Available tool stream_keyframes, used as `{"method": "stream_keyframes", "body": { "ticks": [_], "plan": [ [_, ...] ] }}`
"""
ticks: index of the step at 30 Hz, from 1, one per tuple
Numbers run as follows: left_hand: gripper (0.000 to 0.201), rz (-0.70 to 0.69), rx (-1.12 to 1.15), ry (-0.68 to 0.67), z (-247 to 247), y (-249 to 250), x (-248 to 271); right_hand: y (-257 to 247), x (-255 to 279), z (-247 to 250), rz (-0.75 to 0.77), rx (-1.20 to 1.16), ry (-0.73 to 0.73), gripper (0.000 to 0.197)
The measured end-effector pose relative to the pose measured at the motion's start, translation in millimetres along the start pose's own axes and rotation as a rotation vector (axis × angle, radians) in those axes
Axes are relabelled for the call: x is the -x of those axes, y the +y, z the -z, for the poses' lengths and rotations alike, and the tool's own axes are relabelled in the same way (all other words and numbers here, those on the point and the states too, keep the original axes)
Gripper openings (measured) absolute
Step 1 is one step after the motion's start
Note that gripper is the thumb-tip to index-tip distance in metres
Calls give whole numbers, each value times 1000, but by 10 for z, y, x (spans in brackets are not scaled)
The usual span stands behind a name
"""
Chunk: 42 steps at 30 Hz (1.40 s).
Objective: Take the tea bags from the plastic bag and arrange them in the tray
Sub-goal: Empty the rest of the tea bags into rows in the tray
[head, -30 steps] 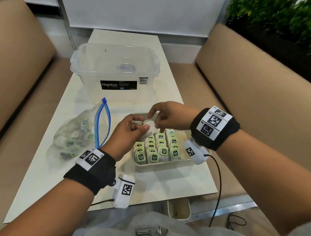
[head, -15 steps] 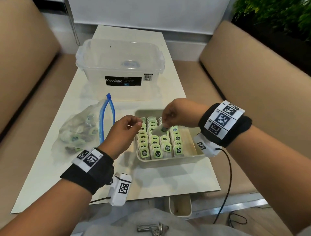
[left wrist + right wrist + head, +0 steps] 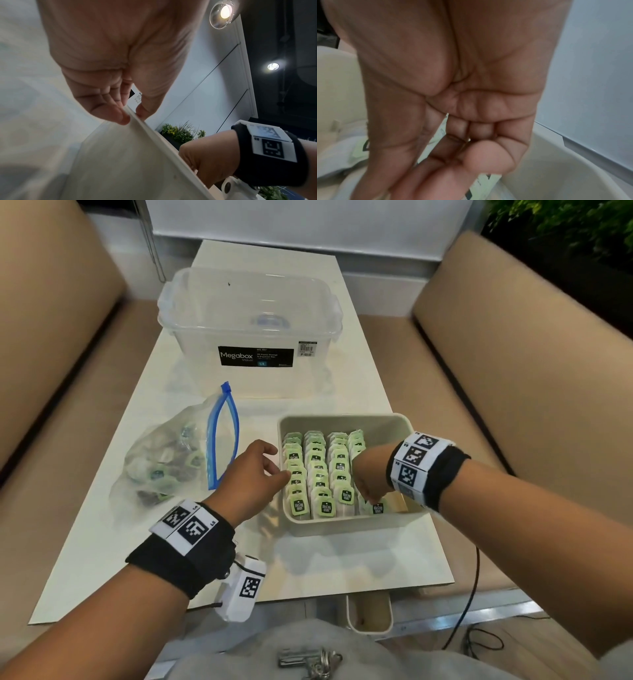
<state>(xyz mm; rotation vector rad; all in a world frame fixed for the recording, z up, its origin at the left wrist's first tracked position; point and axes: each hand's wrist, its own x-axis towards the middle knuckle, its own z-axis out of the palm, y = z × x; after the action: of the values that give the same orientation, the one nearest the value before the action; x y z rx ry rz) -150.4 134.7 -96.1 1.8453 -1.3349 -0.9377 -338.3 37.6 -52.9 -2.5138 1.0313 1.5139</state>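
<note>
The tea bag [image 3: 377,508] I am seating is at the tray's near right corner, at the front of the fourth row. I judge it light, soft and easily creased, so the stiffer tag edge at the top is the place to pinch it, not the pouch. It shows a pale green tag with a dark printed badge, like the others. My right hand [image 3: 371,474] reaches down into the tray, fingertips curled onto that tag in a light pinch; the right wrist view is too blurred to confirm the hold.

The tea bags [image 3: 317,470] stand upright in four tight rows, running from the tray's far wall to its near wall. The tray [image 3: 346,523] is cream, with rounded corners, near the table's front right corner. My left hand [image 3: 251,475] steadies it, thumb and fingertip nipping the left rim.

The plastic bag [image 3: 164,463], with its blue zip open, lies toward the table's left edge with more bags inside. A clear storage box [image 3: 250,313] sits beyond.
</note>
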Motion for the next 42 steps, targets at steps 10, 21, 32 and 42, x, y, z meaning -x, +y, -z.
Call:
{"method": "stream_keyframes", "body": {
  "ticks": [10,21,32,42],
  "plan": [
    [31,36,128,-39,-14,42,20,342,-685,-327,-119,74,74,38],
    [36,17,25,-26,157,187,111,255,309,301,-53,-310,264,21],
    [8,-47,91,477,888,195,139,-111,281,1020,225,-311,713,23],
    [8,294,-33,656,1349,-918,346,-834,-88,1514,327,-92,614,49]
  ]
}}
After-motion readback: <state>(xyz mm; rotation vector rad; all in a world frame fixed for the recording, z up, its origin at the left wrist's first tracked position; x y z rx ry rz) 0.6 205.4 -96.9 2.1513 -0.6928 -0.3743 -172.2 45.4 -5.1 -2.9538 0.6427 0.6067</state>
